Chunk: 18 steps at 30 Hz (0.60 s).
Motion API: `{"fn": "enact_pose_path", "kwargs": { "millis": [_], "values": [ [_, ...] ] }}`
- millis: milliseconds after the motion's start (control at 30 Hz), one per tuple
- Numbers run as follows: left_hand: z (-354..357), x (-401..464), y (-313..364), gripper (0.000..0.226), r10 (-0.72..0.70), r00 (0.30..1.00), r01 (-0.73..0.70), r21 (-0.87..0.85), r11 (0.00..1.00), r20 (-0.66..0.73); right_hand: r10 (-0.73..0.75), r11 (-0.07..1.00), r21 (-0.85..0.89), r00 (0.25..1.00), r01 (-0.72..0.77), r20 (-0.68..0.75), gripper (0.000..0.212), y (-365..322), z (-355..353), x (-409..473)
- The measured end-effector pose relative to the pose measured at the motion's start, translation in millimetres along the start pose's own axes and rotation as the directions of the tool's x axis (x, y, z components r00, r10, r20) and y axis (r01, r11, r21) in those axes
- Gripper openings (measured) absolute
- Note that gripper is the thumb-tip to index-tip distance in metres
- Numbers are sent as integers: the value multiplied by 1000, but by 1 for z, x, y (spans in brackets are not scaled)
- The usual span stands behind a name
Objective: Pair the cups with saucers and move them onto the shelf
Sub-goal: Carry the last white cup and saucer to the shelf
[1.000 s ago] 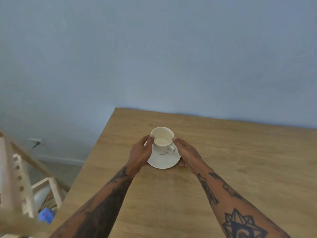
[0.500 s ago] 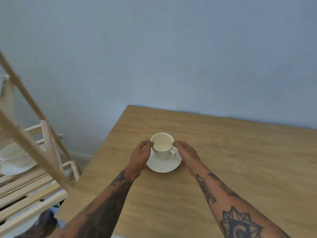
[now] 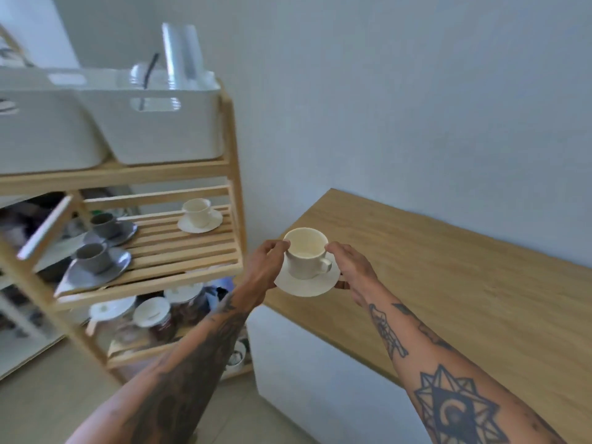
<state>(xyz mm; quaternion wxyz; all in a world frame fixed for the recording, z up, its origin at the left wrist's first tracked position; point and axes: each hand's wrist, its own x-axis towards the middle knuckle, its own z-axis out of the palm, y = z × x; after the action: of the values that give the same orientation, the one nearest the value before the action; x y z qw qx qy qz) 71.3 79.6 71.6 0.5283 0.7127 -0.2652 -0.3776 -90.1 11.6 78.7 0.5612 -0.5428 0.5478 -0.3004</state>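
A cream cup (image 3: pixel 306 254) stands on a cream saucer (image 3: pixel 307 282), held in the air over the left corner of the wooden table (image 3: pixel 448 277). My left hand (image 3: pixel 264 267) grips the saucer's left edge with the thumb on the cup's rim. My right hand (image 3: pixel 350 267) holds the right edge, its thumb also at the rim. To the left is the wooden shelf (image 3: pixel 179 251); its slatted middle level carries another cream cup on a saucer (image 3: pixel 199 216) and two grey cups on grey saucers (image 3: pixel 107 227) (image 3: pixel 94 264).
Two white bins (image 3: pixel 153 123) with clear plastic cups fill the shelf's top level. Jars with white lids (image 3: pixel 153 318) sit on the lower level. A white cabinet front (image 3: pixel 320 379) lies under the table. The pale wall (image 3: pixel 416 107) is behind.
Both hands have lifted the cream cup and saucer off the table and carried them left toward the shelf. My view has swung left, bringing the shelf into sight.
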Motion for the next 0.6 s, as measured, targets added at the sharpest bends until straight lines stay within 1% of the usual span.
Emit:
{"fn": "enact_pose_path", "kwargs": {
  "millis": [100, 167, 233, 300, 367, 433, 533, 600],
  "values": [
    [-55, -6, -7, 27, 10, 993, -9, 3, 1000, -121, -35, 999, -10, 994, 36, 105, 36, -8, 53, -4],
    [-91, -9, -12, 32, 7, 979, -5, 11, 1000, -204, -47, 999, -5, 983, 48, 176, 40, -13, 91, -7],
    [-124, -11, -17, 30, 6, 966, 0, 26, 1000, -259, -46, 999, 0, 971, 47, 233, 42, -16, 125, -9],
    [-151, -10, -23, 30, 2, 959, 8, 35, 999, -285, -41, 998, -23, 960, 50, 276, 41, -18, 155, -11],
    [-171, -4, -27, 37, -6, 953, 18, 35, 999, -302, -51, 997, -36, 950, 65, 309, 31, -18, 178, -7],
    [-186, 6, -33, 40, -8, 949, 18, 29, 999, -315, -58, 996, -42, 946, 75, 318, 25, -18, 199, 2],
    [-203, 35, -44, 30, -27, 950, 28, 2, 1000, -311, -60, 989, -108, 940, 102, 335, 32, -19, 228, 24],
    [-209, 58, -51, 32, -42, 951, 41, -8, 999, -305, -62, 987, -120, 938, 109, 340, 38, -18, 245, 42]
  ]
}}
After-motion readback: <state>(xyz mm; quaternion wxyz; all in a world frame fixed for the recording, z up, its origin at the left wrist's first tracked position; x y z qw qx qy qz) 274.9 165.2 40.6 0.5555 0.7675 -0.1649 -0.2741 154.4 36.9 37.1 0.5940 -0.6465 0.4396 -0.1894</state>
